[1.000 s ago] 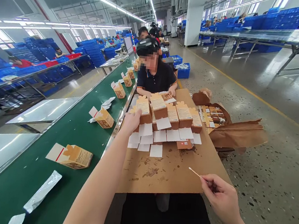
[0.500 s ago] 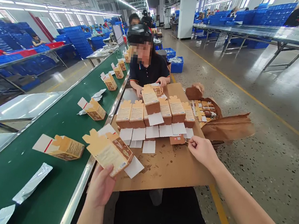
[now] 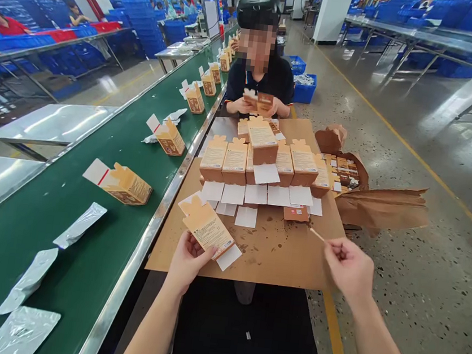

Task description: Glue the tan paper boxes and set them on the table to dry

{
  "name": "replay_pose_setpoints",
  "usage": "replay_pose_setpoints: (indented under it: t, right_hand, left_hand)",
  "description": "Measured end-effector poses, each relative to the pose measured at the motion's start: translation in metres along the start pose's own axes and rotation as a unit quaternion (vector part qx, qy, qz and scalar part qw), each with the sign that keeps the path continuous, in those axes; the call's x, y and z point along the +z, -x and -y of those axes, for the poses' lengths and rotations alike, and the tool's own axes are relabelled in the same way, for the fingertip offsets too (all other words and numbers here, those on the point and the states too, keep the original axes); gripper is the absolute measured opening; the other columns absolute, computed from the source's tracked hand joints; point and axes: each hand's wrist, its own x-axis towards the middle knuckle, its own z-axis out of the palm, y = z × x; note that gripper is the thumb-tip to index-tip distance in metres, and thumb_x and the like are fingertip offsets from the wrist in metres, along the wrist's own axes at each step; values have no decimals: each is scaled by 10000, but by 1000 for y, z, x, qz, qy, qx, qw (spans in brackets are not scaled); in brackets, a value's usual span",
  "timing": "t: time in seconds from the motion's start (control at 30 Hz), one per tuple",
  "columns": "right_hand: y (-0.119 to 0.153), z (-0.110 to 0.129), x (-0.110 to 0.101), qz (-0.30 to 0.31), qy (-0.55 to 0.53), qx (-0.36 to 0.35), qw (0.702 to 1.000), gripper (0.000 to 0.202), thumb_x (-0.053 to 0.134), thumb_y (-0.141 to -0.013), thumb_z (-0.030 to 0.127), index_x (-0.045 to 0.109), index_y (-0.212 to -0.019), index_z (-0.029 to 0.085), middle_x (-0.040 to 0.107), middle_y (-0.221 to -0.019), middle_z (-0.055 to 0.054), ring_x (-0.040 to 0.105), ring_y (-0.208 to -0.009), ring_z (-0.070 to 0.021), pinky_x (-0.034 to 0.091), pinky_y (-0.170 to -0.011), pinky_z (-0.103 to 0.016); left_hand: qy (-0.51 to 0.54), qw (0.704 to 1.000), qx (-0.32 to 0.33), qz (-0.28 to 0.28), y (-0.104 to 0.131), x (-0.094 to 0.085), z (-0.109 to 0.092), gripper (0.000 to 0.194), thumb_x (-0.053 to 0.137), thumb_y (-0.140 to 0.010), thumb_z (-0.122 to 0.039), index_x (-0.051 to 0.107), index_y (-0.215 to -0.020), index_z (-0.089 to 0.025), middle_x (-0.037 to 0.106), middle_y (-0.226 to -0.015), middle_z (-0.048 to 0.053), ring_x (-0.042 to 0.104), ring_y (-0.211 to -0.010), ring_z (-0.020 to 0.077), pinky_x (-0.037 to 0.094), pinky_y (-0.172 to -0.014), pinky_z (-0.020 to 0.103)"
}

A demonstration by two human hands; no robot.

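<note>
My left hand (image 3: 188, 259) grips a tan and brown folding carton (image 3: 208, 228) over the near left part of the cardboard-covered table. The carton is tilted, its white flap pointing toward me at the lower right. Closed fingers of my right hand (image 3: 351, 269) pinch a thin pale stick (image 3: 317, 234), whose tip points left toward the cartons. Just beyond both hands, several similar cartons (image 3: 235, 163) stand in a row with white flaps (image 3: 255, 193) hanging out toward me. One more carton (image 3: 262, 140) lies on top of them.
Left of the table runs a green conveyor belt (image 3: 96, 240) with open cartons (image 3: 126, 184) and silver pouches (image 3: 80, 224). A co-worker (image 3: 260, 77) sits opposite, holding a carton. Torn brown paper (image 3: 381, 208) around more cartons lies to the right.
My left hand has turned the carton, bringing its printed panel up and moving it over the table. My right hand has drawn back from the cartons, showing the stick. Belt items have shifted in view.
</note>
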Motion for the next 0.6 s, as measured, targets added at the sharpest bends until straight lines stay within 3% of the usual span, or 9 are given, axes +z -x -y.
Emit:
replay_pose_setpoints:
  t: [0.17, 0.27, 0.33, 0.47, 0.6]
  right_hand:
    - [66, 42, 67, 163, -83, -65, 981, 287, 661, -1127, 371, 796, -903, 252, 764, -719, -17, 695, -600, -191, 562, -607, -298]
    - [80, 73, 110, 195, -92, -127, 968, 284, 605, -1099, 229, 684, -831, 277, 688, -683, 23, 614, -583, -160, 496, -622, -273]
    - [80, 84, 128, 207, -80, -157, 962, 305, 593, -1059, 148, 586, -786, 284, 624, -668, 41, 553, -576, -151, 439, -620, -274]
    - [74, 83, 137, 219, -59, -186, 956, 344, 588, -1000, 69, 485, -755, 287, 559, -662, 52, 503, -580, -147, 373, -614, -285]
    - [66, 73, 124, 171, -82, -160, 969, 312, 589, -1035, 124, 557, -768, 282, 580, -658, 53, 533, -577, -146, 422, -606, -267]
  left_hand:
    - [-13, 1000, -8, -7, -2, -6, 5, 870, 1138, -634, -716, 750, -1247, -236, 878, -1306, 173, 872, -1276, 395, 713, -1148, 581]
    - [-26, 1000, 6, -14, -2, -7, 7, 800, 1124, -686, -686, 753, -1241, -246, 882, -1271, 147, 884, -1232, 376, 727, -1122, 566]
    - [-27, 1000, 11, -12, -3, -8, 8, 812, 1139, -651, -674, 748, -1224, -253, 882, -1233, 132, 891, -1194, 369, 737, -1094, 556]
    - [-18, 1000, 4, 9, -4, -8, 14, 872, 1162, -610, -637, 723, -1260, -257, 873, -1242, 132, 891, -1197, 367, 734, -1093, 550]
    - [-27, 999, 29, 4, 3, -5, 17, 863, 1138, -680, -609, 695, -1334, -261, 860, -1314, 142, 877, -1252, 358, 720, -1126, 543]
